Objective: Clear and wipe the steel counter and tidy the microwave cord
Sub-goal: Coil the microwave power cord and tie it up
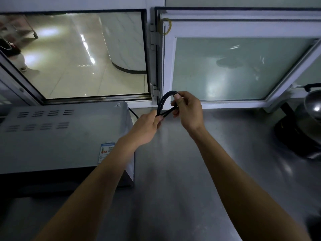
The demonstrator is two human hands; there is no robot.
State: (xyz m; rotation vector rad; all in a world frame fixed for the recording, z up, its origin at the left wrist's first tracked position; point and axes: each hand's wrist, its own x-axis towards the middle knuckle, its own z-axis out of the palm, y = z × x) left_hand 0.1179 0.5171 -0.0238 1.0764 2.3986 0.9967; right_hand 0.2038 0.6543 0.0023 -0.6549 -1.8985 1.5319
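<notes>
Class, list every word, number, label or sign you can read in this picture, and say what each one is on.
No text is readable.
Sticker on the microwave top: coloured graphic and a code square, print too blurred to read.
Triangle warning sign at the microwave's back corner: a symbol only, no words.

The room is dim and a bit grey, and most light comes in through the open window (83,54), where bright spots shine on the floor outside. The steel tabletop (173,171) has soft pale glare. Straight lines bend near the picture's edges, and the right edge is blurry.
</notes>
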